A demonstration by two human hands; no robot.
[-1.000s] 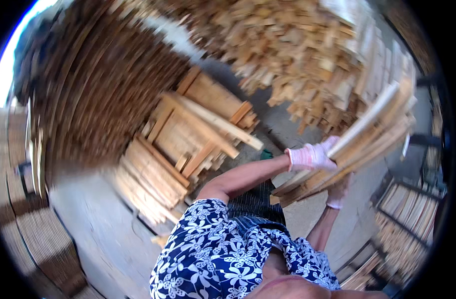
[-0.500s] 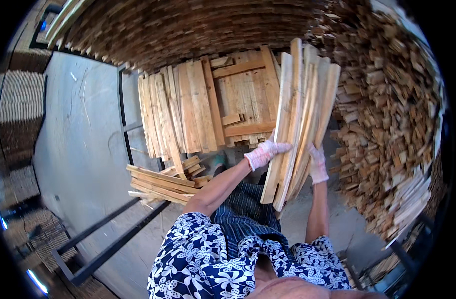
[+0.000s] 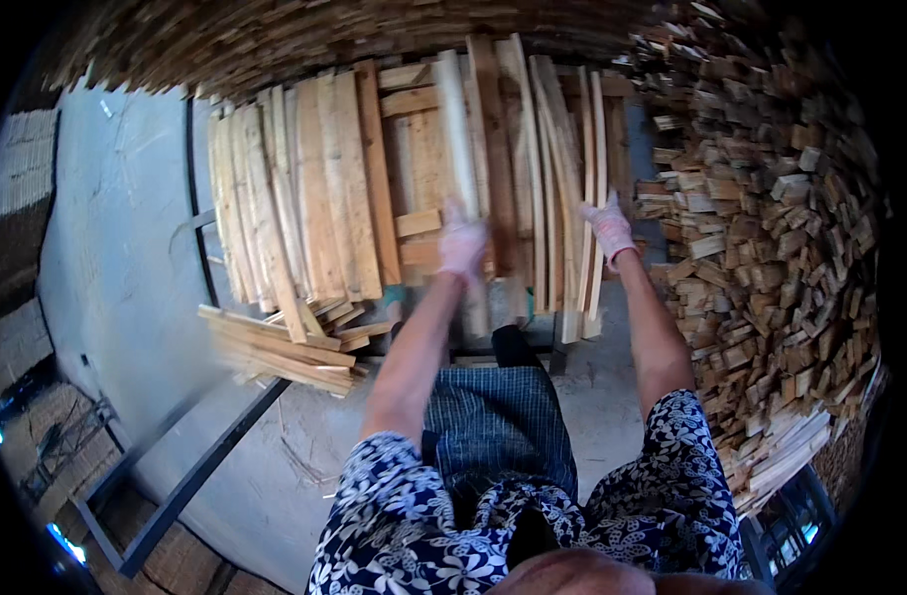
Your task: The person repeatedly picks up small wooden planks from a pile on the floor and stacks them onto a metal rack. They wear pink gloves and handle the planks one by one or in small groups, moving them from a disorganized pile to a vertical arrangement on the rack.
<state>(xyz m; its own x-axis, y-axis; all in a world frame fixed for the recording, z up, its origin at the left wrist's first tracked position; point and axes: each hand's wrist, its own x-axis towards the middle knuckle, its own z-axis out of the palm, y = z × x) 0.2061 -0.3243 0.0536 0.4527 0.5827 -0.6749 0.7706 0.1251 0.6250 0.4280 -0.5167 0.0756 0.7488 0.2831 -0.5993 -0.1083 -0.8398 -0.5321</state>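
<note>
My left hand, in a pale knitted glove and smeared by motion, is closed round a light wooden board that is blurred too. My right hand, gloved alike, has its thumb and fingers on either side of a narrow wooden slat at the right end of the row. Between my hands several loose boards stand apart, lying lengthwise away from me over a wooden panel. More boards lie side by side on its left part.
A heap of short wood pieces rises at the right. Stacked wood lines the far side. Short slats lie in a pile at the near left, beside a dark metal frame. Grey floor extends on the left.
The bundle I held together has come down onto the panel and is spread into separate boards. My hands have moved apart, the left one leftward and farther from me.
</note>
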